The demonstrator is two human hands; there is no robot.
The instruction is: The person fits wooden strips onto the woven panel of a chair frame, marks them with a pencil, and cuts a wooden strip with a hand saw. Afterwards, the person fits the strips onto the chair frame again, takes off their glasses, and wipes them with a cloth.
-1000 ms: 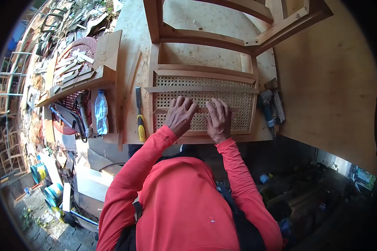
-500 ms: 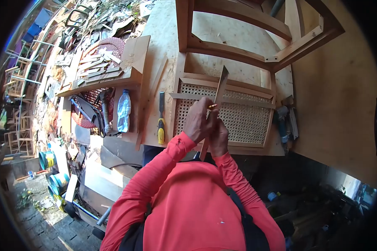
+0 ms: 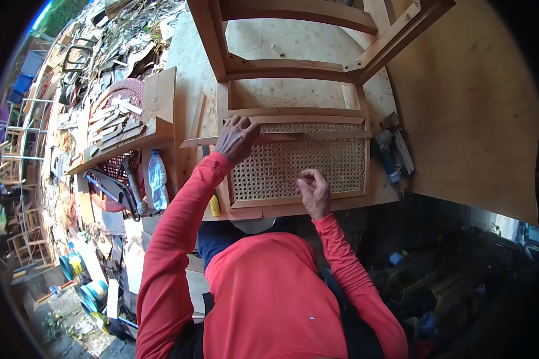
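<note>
My left hand (image 3: 238, 140) is closed over a thin wooden strip (image 3: 279, 137) near the upper left corner of the cane panel. The strip lies crosswise, its left end sticking out past the frame. Another flat strip (image 3: 335, 136) crosses the panel to the right, in line with it. Below them spreads the woven cane panel (image 3: 269, 170) inside its wooden frame (image 3: 308, 200). My right hand (image 3: 314, 191) hovers over or rests on the panel's lower part, its fingers curled together. Whatever it may hold is hidden.
A wooden chair frame (image 3: 290, 69) rises at the back of the plywood table (image 3: 179, 185). Partly behind my left sleeve shows a yellow chisel handle (image 3: 214, 206). A power tool (image 3: 389, 157) lies right. At left are a plastic bottle (image 3: 157, 179) and a hammer (image 3: 133, 182).
My hands have moved apart, left hand up and left. The strip, upright between both hands before, now lies across the panel under my left hand. The view has shifted.
</note>
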